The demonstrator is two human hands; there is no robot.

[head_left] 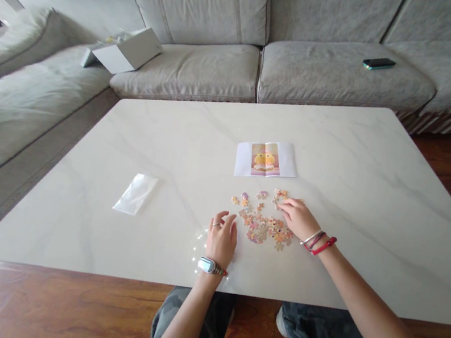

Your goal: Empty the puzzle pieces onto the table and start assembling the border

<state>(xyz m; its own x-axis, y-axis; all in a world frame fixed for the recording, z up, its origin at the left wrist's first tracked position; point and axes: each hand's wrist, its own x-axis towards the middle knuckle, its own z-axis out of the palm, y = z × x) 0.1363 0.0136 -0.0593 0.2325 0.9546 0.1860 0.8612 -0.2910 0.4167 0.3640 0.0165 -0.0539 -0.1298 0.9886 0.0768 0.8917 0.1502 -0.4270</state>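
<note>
Puzzle pile: You have a heap of small pastel jigsaw pieces (pixel 258 231) on the pale, marbled table (pixel 180 153), close to the edge where you sit; every place below is told from this heap.
Heap's shape: It spreads a little wider from side to side than from front to back, with stray pieces off its far-left side; single pieces are too small for you to tell a long axis.
Right hand: Your right hand (pixel 297 217) reaches in from the heap's right, its fingertips drawn close together at a small cluster of pieces (pixel 281 193) on the heap's far-right side. You cannot tell whether a piece is between them.
Left hand: Your left hand (pixel 222 239) is just left of the heap, palm down, fingers loosely curved and apart, with nothing visible in its grasp.
Nearer hand: The cluster lies directly ahead of your right fingertips, so your right hand is nearer to it; the main heap lies between your two hands, off to the right of your left.
Picture sheet: Beyond the heap lies a creased white sheet (pixel 244 159) printed with two yellow figures.
Clear bag: Well to the left of the heap, a flat see-through bag (pixel 135 194) lies on the table.
Sofa: Farther beyond the heap stands a grey sofa (pixel 212 66), with a phone (pixel 378 64) on its seat.
</note>
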